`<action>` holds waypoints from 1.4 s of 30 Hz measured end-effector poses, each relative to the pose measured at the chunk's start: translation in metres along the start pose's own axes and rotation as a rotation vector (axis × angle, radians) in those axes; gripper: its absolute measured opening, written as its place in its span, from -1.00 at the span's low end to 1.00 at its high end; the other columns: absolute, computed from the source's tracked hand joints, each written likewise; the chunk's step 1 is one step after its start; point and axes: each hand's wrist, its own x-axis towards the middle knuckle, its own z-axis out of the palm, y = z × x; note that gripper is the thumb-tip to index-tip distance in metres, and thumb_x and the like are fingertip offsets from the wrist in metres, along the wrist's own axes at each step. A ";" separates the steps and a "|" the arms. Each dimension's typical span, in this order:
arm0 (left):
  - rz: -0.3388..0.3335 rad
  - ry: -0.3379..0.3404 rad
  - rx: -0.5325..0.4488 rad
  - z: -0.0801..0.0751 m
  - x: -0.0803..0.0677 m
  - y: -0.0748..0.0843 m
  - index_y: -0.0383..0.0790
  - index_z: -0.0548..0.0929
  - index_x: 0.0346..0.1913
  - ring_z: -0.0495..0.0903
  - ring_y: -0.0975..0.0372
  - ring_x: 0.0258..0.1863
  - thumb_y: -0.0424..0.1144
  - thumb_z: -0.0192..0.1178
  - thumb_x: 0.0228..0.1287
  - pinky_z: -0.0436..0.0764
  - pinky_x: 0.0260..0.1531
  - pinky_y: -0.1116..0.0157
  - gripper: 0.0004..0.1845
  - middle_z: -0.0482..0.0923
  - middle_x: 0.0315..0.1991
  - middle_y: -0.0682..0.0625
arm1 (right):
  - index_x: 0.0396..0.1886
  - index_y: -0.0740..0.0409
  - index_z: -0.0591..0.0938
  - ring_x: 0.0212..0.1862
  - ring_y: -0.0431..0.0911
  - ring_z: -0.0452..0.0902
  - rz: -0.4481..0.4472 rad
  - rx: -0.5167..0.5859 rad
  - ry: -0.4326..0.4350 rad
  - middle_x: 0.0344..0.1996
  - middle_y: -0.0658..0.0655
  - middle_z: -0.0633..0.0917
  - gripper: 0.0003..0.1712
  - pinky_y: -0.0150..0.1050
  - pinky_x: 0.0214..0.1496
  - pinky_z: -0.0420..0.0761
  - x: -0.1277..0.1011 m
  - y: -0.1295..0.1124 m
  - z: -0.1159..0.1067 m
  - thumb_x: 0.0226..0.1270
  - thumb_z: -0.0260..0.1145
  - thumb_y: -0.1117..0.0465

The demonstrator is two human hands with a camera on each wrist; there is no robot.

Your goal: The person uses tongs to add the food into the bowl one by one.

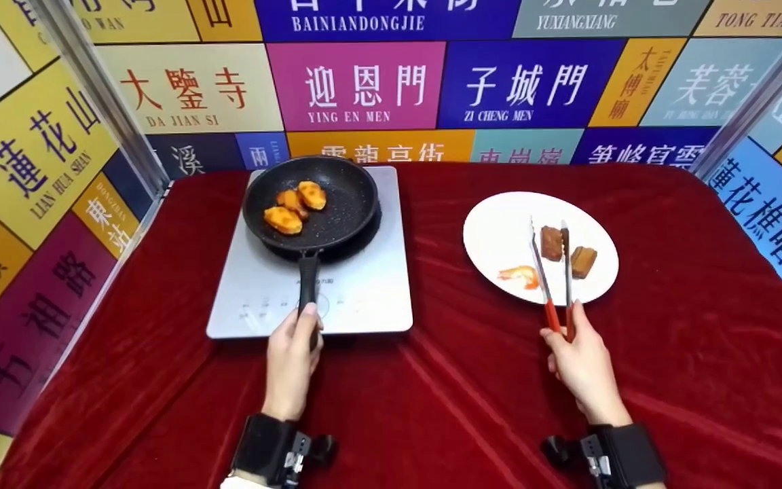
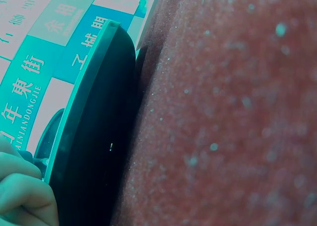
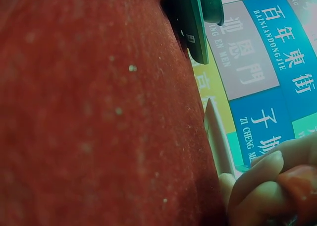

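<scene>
My left hand (image 1: 290, 360) grips the black handle of a frying pan (image 1: 343, 217), its thumb laid along the top. Several browned pieces of food (image 1: 284, 220) lie in the left half of the pan. The pan sits over a silver induction cooktop (image 1: 370, 299). My right hand (image 1: 582, 360) holds a pair of tongs (image 1: 551, 314) by the red grips. Their metal arms stand apart over a white plate (image 1: 493, 224), one on each side of a brown meat chunk (image 1: 551, 243). Another brown chunk (image 1: 583, 262) lies to its right, and a shrimp (image 1: 520, 276) at the plate's lower left.
A dark red velvet cloth (image 1: 445, 394) covers the table, with folds toward the front. Behind it stands a wall of coloured sign panels (image 1: 357, 85), with metal posts (image 1: 102, 102) at the corners. Black camera straps (image 1: 265, 448) wrap both wrists.
</scene>
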 end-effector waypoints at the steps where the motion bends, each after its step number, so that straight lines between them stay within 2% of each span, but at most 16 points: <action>1: -0.002 0.000 0.002 0.000 0.000 0.000 -0.41 0.41 -0.38 0.07 0.24 -0.85 0.14 0.01 0.21 0.07 -0.88 0.34 -0.45 0.15 -0.79 0.01 | 0.39 0.05 -0.18 -0.70 -0.12 0.41 -0.001 -0.029 -0.002 -0.37 0.23 0.57 -0.16 -0.28 -0.71 0.42 -0.001 0.000 -0.001 0.29 0.10 0.17; 8: -0.004 0.001 0.007 -0.001 -0.001 0.000 -0.41 0.41 -0.38 0.06 0.24 -0.85 0.15 0.01 0.21 0.06 -0.87 0.35 -0.45 0.16 -0.79 0.01 | 0.39 0.12 -0.09 -0.67 -0.12 0.45 -0.042 -0.200 -0.014 -0.22 0.21 0.57 -0.23 -0.29 -0.60 0.44 -0.005 -0.005 -0.011 0.31 0.06 0.15; 12: -0.005 -0.004 -0.005 -0.001 0.000 0.000 -0.42 0.40 -0.37 0.06 0.24 -0.85 0.15 0.01 0.22 0.06 -0.88 0.35 -0.44 0.15 -0.79 0.01 | 0.36 0.18 0.03 -0.70 -0.13 0.46 -0.077 -0.304 -0.014 -0.39 0.16 0.58 -0.32 -0.26 -0.58 0.42 -0.006 -0.009 -0.018 0.29 0.03 0.18; 15: -0.013 -0.012 -0.011 -0.002 -0.001 0.002 -0.44 0.40 -0.36 0.06 0.24 -0.85 0.13 0.00 0.23 0.07 -0.88 0.35 -0.45 0.15 -0.79 0.01 | 0.34 0.26 0.05 -0.72 -0.16 0.45 -0.095 -0.407 -0.021 -0.61 0.06 0.53 -0.32 -0.24 -0.54 0.40 -0.008 -0.012 -0.022 0.26 -0.01 0.20; 18: -0.018 -0.012 -0.022 -0.002 -0.003 0.008 -0.46 0.39 -0.35 0.06 0.25 -0.85 0.08 0.00 0.26 0.06 -0.87 0.36 -0.47 0.15 -0.78 0.00 | 0.34 0.32 0.02 -0.74 -0.18 0.44 -0.109 -0.490 -0.027 -0.74 -0.01 0.51 -0.30 -0.20 -0.51 0.39 -0.011 -0.015 -0.024 0.23 -0.04 0.20; 22: -0.010 -0.020 -0.027 0.001 -0.006 0.017 -0.47 0.38 -0.36 0.06 0.25 -0.85 0.02 -0.01 0.29 0.05 -0.86 0.37 -0.51 0.14 -0.78 -0.01 | 0.31 0.36 0.08 -0.72 -0.13 0.42 -0.144 -0.564 0.001 -0.80 0.00 0.49 -0.33 -0.09 -0.45 0.43 -0.014 -0.017 -0.025 0.23 -0.03 0.21; 24: -0.005 -0.026 -0.019 0.002 -0.008 0.019 -0.47 0.38 -0.36 0.06 0.26 -0.85 0.01 -0.03 0.30 0.06 -0.86 0.38 -0.51 0.14 -0.78 -0.01 | 0.31 0.34 0.11 -0.73 -0.12 0.42 -0.150 -0.561 0.007 -0.73 0.07 0.52 -0.35 -0.08 -0.48 0.44 -0.015 -0.016 -0.026 0.25 -0.02 0.21; 27: -0.008 -0.029 -0.010 0.002 -0.009 0.020 -0.50 0.37 -0.35 0.07 0.27 -0.85 0.01 -0.04 0.31 0.07 -0.88 0.37 -0.50 0.14 -0.79 0.00 | 0.33 0.26 0.11 -0.76 -0.12 0.43 -0.134 -0.484 -0.018 -0.55 0.15 0.60 -0.37 -0.14 -0.56 0.45 -0.014 -0.013 -0.029 0.29 0.00 0.20; 29: -0.007 -0.030 -0.005 0.002 -0.009 0.020 -0.53 0.36 -0.33 0.07 0.28 -0.85 0.01 -0.05 0.32 0.08 -0.88 0.37 -0.48 0.15 -0.79 0.01 | 0.35 0.18 0.10 -0.78 -0.11 0.44 -0.103 -0.392 -0.043 -0.43 0.18 0.62 -0.37 -0.21 -0.63 0.44 -0.012 -0.010 -0.031 0.31 0.00 0.18; 34: -0.001 -0.030 -0.015 0.002 -0.009 0.021 -0.54 0.36 -0.33 0.07 0.28 -0.85 0.02 -0.03 0.30 0.07 -0.88 0.38 -0.47 0.15 -0.79 0.02 | 0.35 0.05 0.15 -0.76 -0.06 0.40 -0.046 -0.159 -0.082 -0.38 0.20 0.64 -0.39 -0.24 -0.69 0.43 -0.004 -0.001 -0.037 0.32 0.06 0.15; 38: -0.006 -0.028 -0.021 0.003 -0.010 0.022 -0.53 0.36 -0.34 0.06 0.26 -0.86 0.01 -0.02 0.30 0.06 -0.88 0.36 -0.48 0.13 -0.80 0.02 | 0.32 0.02 0.20 -0.77 -0.16 0.33 0.005 0.093 -0.137 -0.35 0.23 0.62 -0.41 -0.30 -0.75 0.38 0.000 0.006 -0.041 0.32 0.10 0.16; 42: -0.008 -0.026 -0.017 0.003 -0.009 0.021 -0.52 0.35 -0.34 0.06 0.26 -0.86 0.00 -0.04 0.31 0.06 -0.89 0.35 -0.50 0.13 -0.80 0.01 | 0.34 0.09 0.14 -0.74 -0.24 0.28 0.088 0.464 -0.223 -0.35 0.17 0.61 -0.35 -0.42 -0.75 0.31 0.003 0.014 -0.046 0.30 0.14 0.19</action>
